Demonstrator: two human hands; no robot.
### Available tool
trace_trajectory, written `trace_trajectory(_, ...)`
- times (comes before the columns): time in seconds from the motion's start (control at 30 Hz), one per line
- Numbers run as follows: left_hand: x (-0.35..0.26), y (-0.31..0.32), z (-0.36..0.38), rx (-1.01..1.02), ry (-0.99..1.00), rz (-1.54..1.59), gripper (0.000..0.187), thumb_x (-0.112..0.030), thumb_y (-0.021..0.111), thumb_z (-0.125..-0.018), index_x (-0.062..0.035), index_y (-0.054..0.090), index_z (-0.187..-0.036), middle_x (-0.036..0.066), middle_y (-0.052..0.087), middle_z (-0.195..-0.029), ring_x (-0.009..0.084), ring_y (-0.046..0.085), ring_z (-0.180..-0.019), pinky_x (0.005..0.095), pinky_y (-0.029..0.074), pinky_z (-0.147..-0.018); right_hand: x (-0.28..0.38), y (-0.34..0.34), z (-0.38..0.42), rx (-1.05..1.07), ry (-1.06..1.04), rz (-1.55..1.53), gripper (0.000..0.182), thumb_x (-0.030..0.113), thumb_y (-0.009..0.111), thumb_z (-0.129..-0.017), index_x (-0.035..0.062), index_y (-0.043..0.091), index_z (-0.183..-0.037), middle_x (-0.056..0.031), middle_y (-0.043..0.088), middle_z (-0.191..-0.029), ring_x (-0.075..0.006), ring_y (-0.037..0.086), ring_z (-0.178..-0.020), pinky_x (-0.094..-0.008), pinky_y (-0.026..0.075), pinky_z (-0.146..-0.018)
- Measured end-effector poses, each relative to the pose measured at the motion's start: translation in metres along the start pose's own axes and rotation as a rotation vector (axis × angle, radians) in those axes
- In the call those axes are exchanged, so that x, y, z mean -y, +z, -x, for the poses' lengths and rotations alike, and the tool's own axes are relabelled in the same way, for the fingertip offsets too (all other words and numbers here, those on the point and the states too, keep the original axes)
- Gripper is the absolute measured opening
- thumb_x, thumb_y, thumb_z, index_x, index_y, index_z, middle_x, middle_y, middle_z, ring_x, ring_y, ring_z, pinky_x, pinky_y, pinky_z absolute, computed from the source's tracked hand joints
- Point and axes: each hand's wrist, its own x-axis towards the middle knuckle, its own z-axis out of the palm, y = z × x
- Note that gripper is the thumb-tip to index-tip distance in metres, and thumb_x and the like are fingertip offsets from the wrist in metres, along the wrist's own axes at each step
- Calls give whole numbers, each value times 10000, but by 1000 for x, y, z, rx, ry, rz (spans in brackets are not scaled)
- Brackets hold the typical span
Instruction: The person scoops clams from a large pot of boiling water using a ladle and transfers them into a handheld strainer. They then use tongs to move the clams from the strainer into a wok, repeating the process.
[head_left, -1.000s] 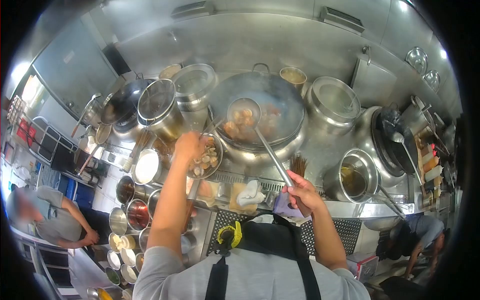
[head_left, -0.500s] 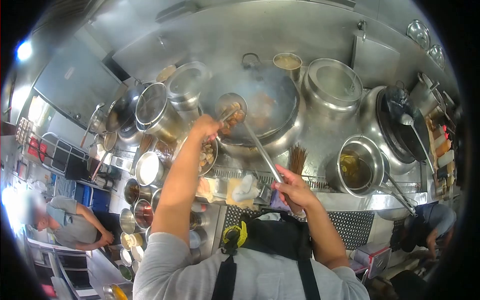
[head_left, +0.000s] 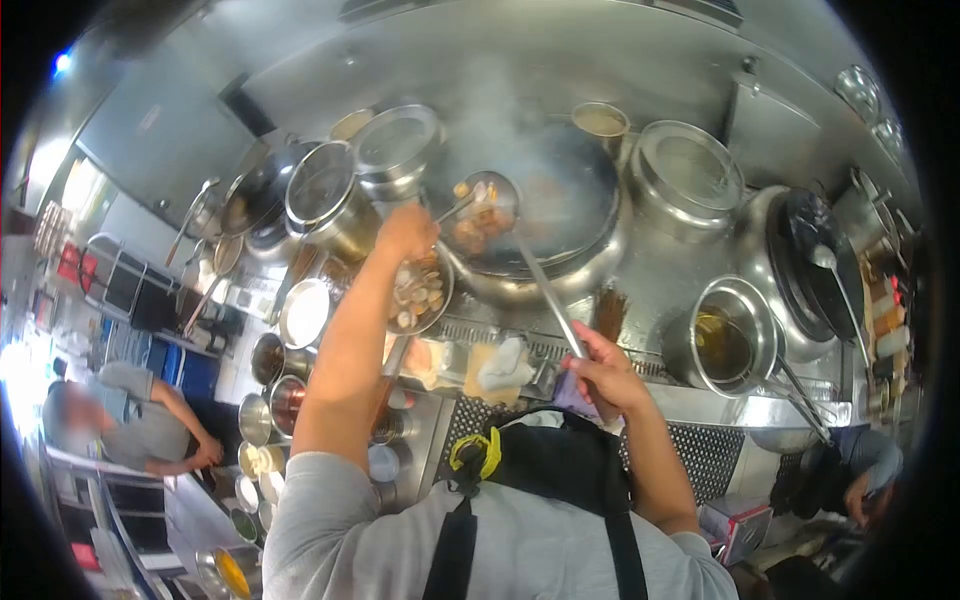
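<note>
My right hand (head_left: 608,375) grips the long metal handle of a ladle (head_left: 541,280), whose round bowl is tilted at the left part of a steaming wok (head_left: 585,230). Brown and orange food pieces (head_left: 482,218) lie in and beside the ladle's bowl. My left hand (head_left: 408,235) is closed around a thin metal utensil (head_left: 457,207) that reaches to the ladle's bowl; its end is not clear. Just under my left forearm and wrist sits a round strainer or pan (head_left: 443,308) with several clam-like shells (head_left: 415,293).
Lidded pots (head_left: 395,145) stand behind left, another pot (head_left: 690,175) behind right. A pot of yellow liquid (head_left: 725,340) and a bamboo brush (head_left: 610,315) are at right. White cloths (head_left: 505,362) lie on the front ledge. A person (head_left: 150,420) stands at left, another (head_left: 845,465) at right.
The view has shifted, so the stove appears further right. The ladle's bowl shows more food pieces, and more of the shells beside my left wrist is visible. Both hands keep their grips.
</note>
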Motion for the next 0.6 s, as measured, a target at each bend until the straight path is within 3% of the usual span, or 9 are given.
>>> trace_trajectory(0.07, 12, -32, 26, 47, -55, 143, 368, -308, 619, -893, 2, 750, -744, 210, 719, -753, 378, 731, -796, 456, 582, -784, 1, 2, 0, -6, -11, 48, 706, 18, 595, -948, 124, 333, -1596, -99, 676, -1045, -103, 565, -578, -255, 496, -463)
trace_trajectory(0.17, 62, -32, 55, -124, 20, -33, 343, -286, 595, -883, -18, 762, -751, 226, 723, -801, 393, 729, -836, 469, 578, -810, 4, 4, 0, -4, -23, 78, 729, 22, 595, -943, 109, 305, -1606, -111, 666, -1035, -120, 567, -586, -271, 496, -467)
trace_trajectory(0.2, 83, -29, 59, -69, -7, -45, 334, -275, 593, -875, -15, 762, -751, 230, 721, -797, 399, 727, -837, 474, 577, -813, 4, 4, -1, -1, -28, 65, 735, 19, 594, -941, 103, 297, -1608, -114, 663, -1034, -122, 566, -588, -273, 494, -466)
trace_trajectory(0.27, 129, -9, 64, 48, -59, -60, 316, -251, 588, -858, -10, 762, -751, 239, 717, -790, 412, 723, -837, 484, 575, -820, 3, 5, -1, 2, -28, 39, 748, 13, 593, -937, 89, 281, -1612, -120, 658, -1032, -127, 564, -592, -277, 491, -466)
trace_trajectory(0.37, 189, 49, 66, -3, -73, -235, 266, -183, 598, -830, 0, 754, -717, 211, 721, -730, 369, 739, -756, 464, 595, -757, 5, 8, 1, -37, -16, -26, 743, 38, 653, -939, 125, 328, -1602, -101, 737, -1008, -79, 565, -616, -242, 498, -541)
trace_trajectory(0.47, 181, 57, 71, 222, -513, 181, 231, -154, 641, -820, 16, 745, -704, 168, 729, -694, 301, 743, -669, 418, 604, -673, 4, 6, 0, -24, -27, 24, 763, 23, 620, -930, 85, 281, -1610, -118, 682, -1024, -113, 565, -595, -261, 491, -494)
trace_trajectory(0.6, 185, 85, 62, 240, -572, 270, 282, -243, 741, -784, 24, 725, -693, 124, 714, -644, 246, 731, -608, 372, 602, -622, 2, 4, -2, -7, -51, 39, 762, 17, 602, -927, 69, 271, -1611, -129, 656, -1035, -135, 567, -572, -272, 488, -464)
